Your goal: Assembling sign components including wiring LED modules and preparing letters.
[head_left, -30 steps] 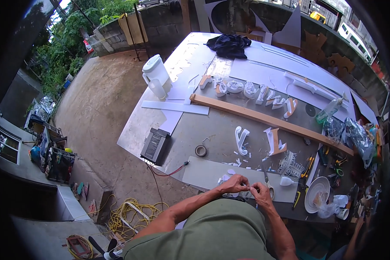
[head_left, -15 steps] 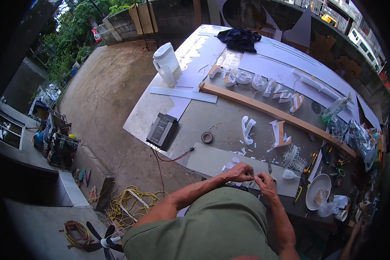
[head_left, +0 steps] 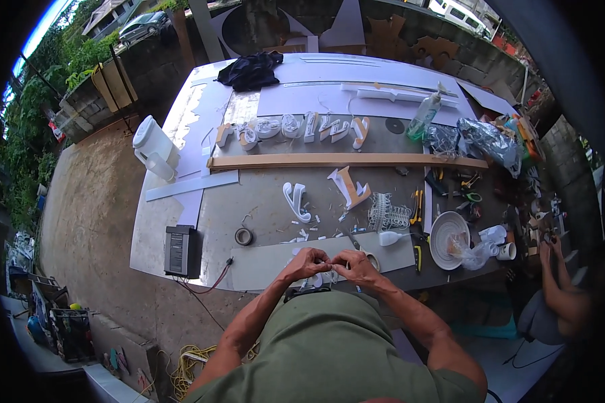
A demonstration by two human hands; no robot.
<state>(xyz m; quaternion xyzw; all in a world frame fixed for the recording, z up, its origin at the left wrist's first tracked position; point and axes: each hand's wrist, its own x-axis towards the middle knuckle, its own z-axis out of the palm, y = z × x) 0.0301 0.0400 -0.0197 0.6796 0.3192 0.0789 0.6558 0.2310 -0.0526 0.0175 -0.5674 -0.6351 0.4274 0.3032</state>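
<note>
My left hand point(head_left: 308, 262) and my right hand point(head_left: 357, 266) meet over the near edge of the table, fingertips pinched together. Whatever they hold between them is too small to make out. Under and just ahead of them lies a pale flat board point(head_left: 265, 260) with small white scraps on it. A pair of scissors point(head_left: 370, 259) rests right beside my right hand. Farther off stand two loose letter-shaped pieces, a white curved one point(head_left: 296, 203) and a white-and-tan one point(head_left: 349, 190). A coiled strip of small modules point(head_left: 388, 213) and a white squeeze bottle point(head_left: 391, 238) lie to their right.
A long wooden bar point(head_left: 349, 160) crosses the table, with a row of letter-shaped pieces point(head_left: 309, 127) behind it. At left are a black box with leads point(head_left: 180, 248), a tape roll point(head_left: 244, 236) and a pitcher point(head_left: 156, 144). A plate point(head_left: 442, 252) and another person point(head_left: 558, 292) are at right.
My view has swung to the right, bringing another person's arms and body more into sight. My two hands stay pinched together at the table's near edge.
</note>
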